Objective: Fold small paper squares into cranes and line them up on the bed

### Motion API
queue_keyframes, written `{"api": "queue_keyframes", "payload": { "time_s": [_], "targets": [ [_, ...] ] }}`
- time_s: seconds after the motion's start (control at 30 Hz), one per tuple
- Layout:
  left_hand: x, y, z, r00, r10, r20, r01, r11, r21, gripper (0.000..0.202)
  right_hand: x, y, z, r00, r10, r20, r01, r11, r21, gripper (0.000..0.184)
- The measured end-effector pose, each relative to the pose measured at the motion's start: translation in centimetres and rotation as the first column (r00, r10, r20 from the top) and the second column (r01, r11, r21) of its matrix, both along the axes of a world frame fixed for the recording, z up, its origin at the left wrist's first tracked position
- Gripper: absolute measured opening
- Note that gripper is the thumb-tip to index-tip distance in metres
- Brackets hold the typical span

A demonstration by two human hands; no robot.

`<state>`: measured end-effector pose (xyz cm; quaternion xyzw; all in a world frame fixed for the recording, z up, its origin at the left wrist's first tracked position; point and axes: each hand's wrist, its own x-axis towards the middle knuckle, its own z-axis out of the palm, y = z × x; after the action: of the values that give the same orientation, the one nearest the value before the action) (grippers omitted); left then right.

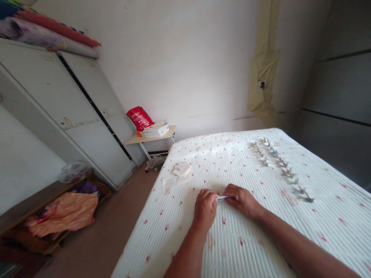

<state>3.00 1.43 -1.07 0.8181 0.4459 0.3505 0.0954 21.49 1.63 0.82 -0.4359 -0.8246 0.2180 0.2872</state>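
My left hand (205,208) and my right hand (242,200) are close together, low over the middle of the bed. Between their fingertips they pinch a narrow, pale folded strip of paper (222,198), one end in each hand. Its ends are hidden by my fingers. Beyond my left hand lies a small loose pile of printed papers (181,170), some overlapping. To the right, several small folded paper pieces (285,172) stand in two uneven rows; their exact shape is too small to make out.
A ribbed white bedspread (220,247) with red spots covers the bed. Behind its far left corner, a small table (133,139) bears a red bag (140,118) and a white box (156,131). A cabinet (84,116) and an orange plastic bag (65,212) are at left.
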Motion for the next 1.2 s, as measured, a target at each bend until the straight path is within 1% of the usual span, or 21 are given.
{"api": "queue_keyframes", "payload": {
  "time_s": [0.2,0.37,0.5,0.73,0.93,1.07,1.2],
  "targets": [
    [0.1,-0.2,0.3,0.999,0.034,-0.018,-0.035,0.999,-0.035,0.015,-0.3,0.0,-0.1,0.987,0.005,-0.162,-0.008,1.0,-0.017,0.018],
    [0.0,0.0,0.1,0.994,0.096,0.051,-0.096,0.995,-0.009,0.019,-0.4,0.0,-0.8,0.964,0.004,-0.265,-0.018,0.999,-0.051,0.025],
    [-0.1,0.0,0.0,0.992,0.097,0.082,-0.097,0.995,-0.01,0.02,-0.4,0.0,-1.0,0.943,0.032,-0.33,-0.048,0.998,-0.038,0.023],
    [-0.1,0.0,0.2,0.99,0.103,0.096,-0.104,0.995,0.001,0.024,-0.4,-0.1,-0.8,0.941,0.044,-0.335,-0.067,0.996,-0.057,0.017],
    [0.0,0.0,0.2,0.992,0.089,0.091,-0.093,0.995,0.038,0.026,-0.6,-0.2,-0.8,0.94,0.047,-0.337,-0.074,0.995,-0.066,0.014],
    [0.1,0.1,-0.1,0.992,0.087,0.09,-0.094,0.993,0.076,0.028,-0.8,-0.3,-0.6,0.948,0.1,-0.302,-0.105,0.994,0.001,0.014],
    [0.1,0.1,-0.1,0.993,0.087,0.078,-0.094,0.991,0.09,0.026,-1.0,-0.5,-0.5,0.973,0.151,-0.176,-0.132,0.984,0.116,0.017]
  ]
}}
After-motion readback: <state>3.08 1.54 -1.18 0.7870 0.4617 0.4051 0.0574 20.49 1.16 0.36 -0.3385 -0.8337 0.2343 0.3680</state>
